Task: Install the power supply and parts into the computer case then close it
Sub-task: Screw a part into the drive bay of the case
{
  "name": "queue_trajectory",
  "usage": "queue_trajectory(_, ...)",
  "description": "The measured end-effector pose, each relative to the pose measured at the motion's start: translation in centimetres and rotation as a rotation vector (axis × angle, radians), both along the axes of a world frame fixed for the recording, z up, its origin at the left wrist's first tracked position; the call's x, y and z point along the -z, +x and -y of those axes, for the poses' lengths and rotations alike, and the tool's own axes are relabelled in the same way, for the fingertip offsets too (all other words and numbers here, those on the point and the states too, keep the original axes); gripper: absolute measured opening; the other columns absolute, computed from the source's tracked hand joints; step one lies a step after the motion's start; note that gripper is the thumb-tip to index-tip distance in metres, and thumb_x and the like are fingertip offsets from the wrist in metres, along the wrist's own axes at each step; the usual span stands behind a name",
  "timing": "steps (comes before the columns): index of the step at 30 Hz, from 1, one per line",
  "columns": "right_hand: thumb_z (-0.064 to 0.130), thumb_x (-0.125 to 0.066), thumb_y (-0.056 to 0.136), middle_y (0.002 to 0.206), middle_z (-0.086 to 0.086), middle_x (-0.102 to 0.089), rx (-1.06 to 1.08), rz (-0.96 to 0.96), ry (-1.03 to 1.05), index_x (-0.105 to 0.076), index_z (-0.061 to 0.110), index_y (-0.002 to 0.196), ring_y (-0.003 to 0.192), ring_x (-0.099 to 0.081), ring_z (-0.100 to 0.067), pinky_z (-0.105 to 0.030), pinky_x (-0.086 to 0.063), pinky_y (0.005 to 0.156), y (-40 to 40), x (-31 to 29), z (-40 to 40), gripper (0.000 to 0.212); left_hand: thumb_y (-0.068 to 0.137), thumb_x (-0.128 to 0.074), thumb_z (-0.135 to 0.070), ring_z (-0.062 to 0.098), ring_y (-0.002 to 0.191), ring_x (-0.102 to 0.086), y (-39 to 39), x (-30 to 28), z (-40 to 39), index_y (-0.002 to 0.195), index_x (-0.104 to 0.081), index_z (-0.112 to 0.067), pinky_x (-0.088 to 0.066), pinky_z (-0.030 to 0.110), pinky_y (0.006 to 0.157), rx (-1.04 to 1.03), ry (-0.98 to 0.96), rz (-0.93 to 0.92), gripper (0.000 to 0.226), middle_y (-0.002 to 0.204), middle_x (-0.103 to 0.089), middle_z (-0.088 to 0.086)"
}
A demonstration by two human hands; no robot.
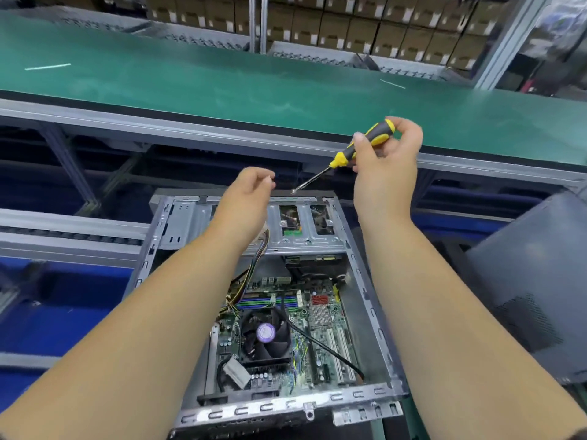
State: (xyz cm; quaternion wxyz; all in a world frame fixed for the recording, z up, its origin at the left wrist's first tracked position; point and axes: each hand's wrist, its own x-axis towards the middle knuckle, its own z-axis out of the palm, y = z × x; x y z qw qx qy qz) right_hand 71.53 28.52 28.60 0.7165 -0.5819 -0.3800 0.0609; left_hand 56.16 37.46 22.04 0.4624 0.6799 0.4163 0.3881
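Your right hand [386, 154] grips the screwdriver [355, 150], its tip slanting down-left toward your left hand [251, 188], whose fingers [270, 179] look pinched above the computer case [365, 271]; contents unclear.

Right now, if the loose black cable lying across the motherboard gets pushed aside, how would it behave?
The black cable is thin and lies in a slack curve, so it probably flexes rather than resists. It looks light and should slide easily. It runs past the CPU fan, so it may snag there or spring back.
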Motion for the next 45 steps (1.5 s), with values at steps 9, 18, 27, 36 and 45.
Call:
queue_trajectory(9,0.022,-0.057,0.094,0.099,0.005,-0.062,-0.117,0.341,-0.205,-0.044,0.034,0.126,0.086,-0.064,-0.016,-0.045,-0.056,0.078,-1.3,5.0,-3.8,0.037,0.088,-0.058,-0.012,0.012,0.095,-0.057,1.2,5.0,-2.9,0.105,-0.07,-0.026,-0.04,0.023,0.079,0.117,0.193,-0.469,0.025,0.11,-0.063,-0.004)
queue_trajectory(18,0.021,-0.057,0.094,0.1,0.005,-0.064,-0.137,0.373,-0.241,-0.043,0.038,0.126,0.09,-0.064,-0.016,-0.045,-0.056,0.079,-1.1,6.9,-4.3,0.039,0.083,-0.057,-0.008,0.011,0.1,-0.056,1.5,5.5,-2.9,0.103,-0.071,-0.027,-0.038,0.019,0.08,0.118,0.188,-0.368,0.03,0.106,-0.063,-0.006)
queue_trajectory(27,0.02,-0.058,0.095,0.102,0.007,-0.062,-0.145,0.439,-0.271,-0.043,0.033,0.129,0.092,-0.063,-0.017,-0.044,-0.055,0.08,-0.8,6.8,-4.6,0.04,0.086,-0.052,-0.009,0.008,0.094,-0.053,1.4,5.1,-3.1,0.085,-0.069,-0.035,-0.037,0.022,0.079,0.133,0.142,-0.336,0.031,0.1,-0.059,-0.011)
queue_trajectory(36,0.019,-0.057,0.094,0.1,0.006,-0.063,-0.166,0.481,-0.278,-0.043,0.032,0.13,0.091,-0.063,-0.018,-0.044,-0.055,0.079,-0.9,6.7,-4.5,0.04,0.085,-0.05,-0.009,0.01,0.095,-0.054,1.5,5.0,-3.2,0.083,-0.068,-0.036,-0.037,0.024,0.079,0.139,0.136,-0.349,0.032,0.102,-0.058,-0.008)
queue_trajectory(45,0.013,-0.054,0.095,0.103,0.005,-0.063,-0.22,0.505,-0.285,-0.043,0.029,0.133,0.094,-0.064,-0.018,-0.044,-0.055,0.081,-1.0,6.5,-4.3,0.042,0.086,-0.049,-0.008,0.009,0.096,-0.053,1.5,4.7,-2.9,0.089,-0.072,-0.03,-0.037,0.024,0.08,0.131,0.131,-0.369,0.032,0.103,-0.057,-0.009)
